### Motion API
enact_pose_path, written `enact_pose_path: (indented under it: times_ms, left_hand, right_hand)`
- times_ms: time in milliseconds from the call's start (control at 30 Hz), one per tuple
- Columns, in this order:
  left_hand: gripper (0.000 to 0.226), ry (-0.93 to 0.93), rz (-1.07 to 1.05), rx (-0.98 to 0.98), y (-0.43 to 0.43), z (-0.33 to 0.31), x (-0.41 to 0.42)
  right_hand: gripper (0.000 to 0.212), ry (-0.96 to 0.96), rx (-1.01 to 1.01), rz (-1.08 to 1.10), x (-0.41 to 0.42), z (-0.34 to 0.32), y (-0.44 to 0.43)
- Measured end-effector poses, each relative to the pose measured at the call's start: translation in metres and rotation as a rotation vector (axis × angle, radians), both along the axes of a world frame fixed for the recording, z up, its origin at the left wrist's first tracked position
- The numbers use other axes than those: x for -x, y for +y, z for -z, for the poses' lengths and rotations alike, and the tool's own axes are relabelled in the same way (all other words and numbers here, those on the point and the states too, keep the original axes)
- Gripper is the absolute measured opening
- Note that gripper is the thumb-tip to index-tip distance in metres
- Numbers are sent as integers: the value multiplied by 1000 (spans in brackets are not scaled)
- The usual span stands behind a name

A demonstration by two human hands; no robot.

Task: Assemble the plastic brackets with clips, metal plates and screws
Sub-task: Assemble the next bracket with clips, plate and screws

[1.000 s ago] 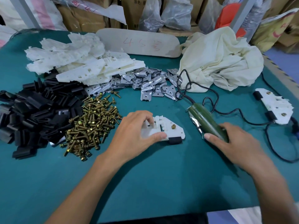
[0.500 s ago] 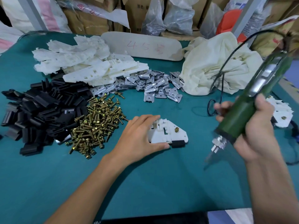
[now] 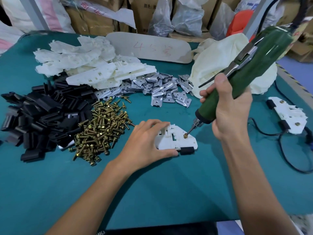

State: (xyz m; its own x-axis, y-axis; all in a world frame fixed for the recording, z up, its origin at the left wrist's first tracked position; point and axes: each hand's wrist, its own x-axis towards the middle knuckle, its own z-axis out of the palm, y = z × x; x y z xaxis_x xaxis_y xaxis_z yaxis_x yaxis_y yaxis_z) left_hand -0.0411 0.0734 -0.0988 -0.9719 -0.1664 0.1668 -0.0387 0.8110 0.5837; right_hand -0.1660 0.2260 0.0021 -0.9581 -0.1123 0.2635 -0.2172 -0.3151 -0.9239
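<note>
I am pinning the bracket [image 3: 176, 139] flat on the table [image 3: 152, 192], about midway between its left and right edges. My left hand [image 3: 145, 145] is gripping it, with the thumb along its near edge and the fingers curled over its left end.

My right hand [image 3: 228, 112] is clenching the green electric screwdriver [image 3: 237, 85]. A second ago this tool was lying on the table; it is now standing tilted, cord end up and to the right, with its bit meeting the brass screw [image 3: 185, 135] in the bracket's right part. I am judging that the driving step is only beginning and the screw is not yet tightened.

The bracket is showing white, roughly triangular and slotted in the middle, with one black clip [image 3: 186, 150] on its near right edge.

Farther left, loose screws [image 3: 101, 129] and spare clips [image 3: 39, 119] are lying in heaps. Beyond them, metal plates [image 3: 162, 89] and unassembled brackets [image 3: 94, 65] are lying toward the far edge.
</note>
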Motion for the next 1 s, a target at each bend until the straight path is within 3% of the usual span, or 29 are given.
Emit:
enact_pose_path:
  times_ms: [333,533,700,900,1000]
  left_hand:
    - [92,-35,-2,2,1,-2,0]
    - [91,-23,-7,-3,2,-4,-1]
    - [91,-33,-8,-7,1,-3,0]
    - [90,-15,-11,-15,1,-2,-1]
    - [91,-23,-8,-9,1,-2,-1]
  right_hand:
    - [45,119,-127,-61,-5,3,-6]
    - [72,136,-137,-185,-8,9,-14]
    - [42,199,-179,-101,-9,9,-19]
    - [34,201,-161,-173,-7,7,-15]
    - [44,219,-210,-244,-5,5,-12]
